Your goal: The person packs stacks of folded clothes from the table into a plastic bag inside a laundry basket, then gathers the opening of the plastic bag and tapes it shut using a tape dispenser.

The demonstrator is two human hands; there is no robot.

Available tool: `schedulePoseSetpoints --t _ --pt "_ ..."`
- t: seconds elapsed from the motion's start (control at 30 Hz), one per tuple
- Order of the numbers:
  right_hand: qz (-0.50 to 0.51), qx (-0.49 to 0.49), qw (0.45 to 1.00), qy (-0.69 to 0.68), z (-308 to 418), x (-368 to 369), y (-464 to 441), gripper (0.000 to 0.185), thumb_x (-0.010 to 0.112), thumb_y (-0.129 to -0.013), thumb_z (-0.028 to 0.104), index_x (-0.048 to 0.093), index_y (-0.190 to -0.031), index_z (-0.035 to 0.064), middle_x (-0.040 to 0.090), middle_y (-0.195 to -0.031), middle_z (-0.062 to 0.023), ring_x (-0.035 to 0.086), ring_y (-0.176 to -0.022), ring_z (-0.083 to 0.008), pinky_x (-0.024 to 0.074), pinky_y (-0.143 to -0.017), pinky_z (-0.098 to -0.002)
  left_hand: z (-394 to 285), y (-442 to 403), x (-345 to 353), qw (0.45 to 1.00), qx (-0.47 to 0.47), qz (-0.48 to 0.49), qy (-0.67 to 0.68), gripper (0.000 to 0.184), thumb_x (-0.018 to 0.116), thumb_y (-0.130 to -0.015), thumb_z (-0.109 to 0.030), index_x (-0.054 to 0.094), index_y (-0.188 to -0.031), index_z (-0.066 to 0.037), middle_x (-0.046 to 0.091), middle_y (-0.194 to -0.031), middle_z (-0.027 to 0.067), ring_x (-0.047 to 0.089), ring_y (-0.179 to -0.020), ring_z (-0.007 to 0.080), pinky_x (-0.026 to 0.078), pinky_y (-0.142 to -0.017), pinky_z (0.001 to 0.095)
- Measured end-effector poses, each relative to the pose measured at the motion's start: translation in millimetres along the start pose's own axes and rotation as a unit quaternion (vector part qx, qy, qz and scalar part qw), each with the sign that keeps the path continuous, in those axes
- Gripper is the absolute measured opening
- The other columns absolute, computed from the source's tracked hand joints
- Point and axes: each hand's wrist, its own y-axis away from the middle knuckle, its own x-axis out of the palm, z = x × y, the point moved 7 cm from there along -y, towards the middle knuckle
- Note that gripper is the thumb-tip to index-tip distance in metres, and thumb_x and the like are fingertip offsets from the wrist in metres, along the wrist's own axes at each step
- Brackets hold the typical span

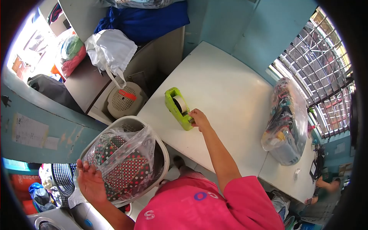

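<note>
My right hand (200, 119) is closed in a pinch at the cutter end of a lime-green tape dispenser (181, 115), seemingly on the end of the tape. A wide roll of tape (180, 103) sits in the dispenser, which stands on the white table (222, 88). Lower left, my left hand (91, 184) is palm up with loosely bent fingers apart, beside a clear plastic bag (130, 153). Dotted, patterned cloth shows through the bag. The bag lies inside a light grey laundry basket (163, 149) against the table's edge.
A large clear bag of folded clothes (285, 122) stands at the table's right, below a barred window (318, 69). Behind the basket is a beige perforated container (124, 101). A white bag (111, 50) hangs above it. Another person's arm (327, 186) shows at far right.
</note>
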Motion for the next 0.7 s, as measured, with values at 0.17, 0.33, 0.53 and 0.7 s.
schedulePoseSetpoints --t 0.17,0.33,0.53,0.7 --pt "0.010 -0.074 0.971 -0.227 -14 -5 32 0.015 0.054 -0.084 0.019 0.049 -0.085 0.0045 0.050 -0.101 -0.0064 0.050 -0.095 -0.0144 0.0423 -0.086 -0.0292 6 2 3 0.999 0.002 -0.027 -0.029 0.033 0.041 -0.090 -0.011 0.038 -0.121 -0.001 0.046 -0.098 0.0087 0.045 -0.082 0.0156 0.044 -0.067 0.0276" --pt "0.052 -0.137 0.882 -0.448 -40 -6 61 0.002 0.048 -0.085 0.007 0.049 -0.083 0.0065 0.044 -0.122 -0.0104 0.046 -0.111 -0.0197 0.0369 -0.097 -0.0288 9 0 2 0.998 -0.010 -0.039 -0.037 0.032 0.041 -0.090 -0.011 0.038 -0.121 -0.002 0.047 -0.098 0.0086 0.047 -0.082 0.0155 0.045 -0.067 0.0279" --pt "0.066 -0.159 0.852 -0.495 -54 -4 57 0.004 0.048 -0.082 0.003 0.050 -0.081 0.0066 0.044 -0.123 -0.0101 0.045 -0.114 -0.0211 0.0374 -0.097 -0.0290 13 -5 11 0.998 -0.019 -0.032 -0.043 0.030 0.041 -0.090 -0.011 0.039 -0.119 -0.002 0.049 -0.098 0.0090 0.048 -0.083 0.0157 0.046 -0.067 0.0278" --pt "0.046 -0.122 0.906 -0.403 -79 -2 48 0.002 0.051 -0.082 0.008 0.050 -0.082 0.0062 0.053 -0.104 -0.0084 0.052 -0.102 -0.0180 0.0423 -0.087 -0.0270 12 -7 8 0.998 -0.019 -0.035 -0.041 0.030 0.040 -0.091 -0.012 0.039 -0.119 -0.002 0.049 -0.099 0.0089 0.049 -0.084 0.0160 0.047 -0.068 0.0279"
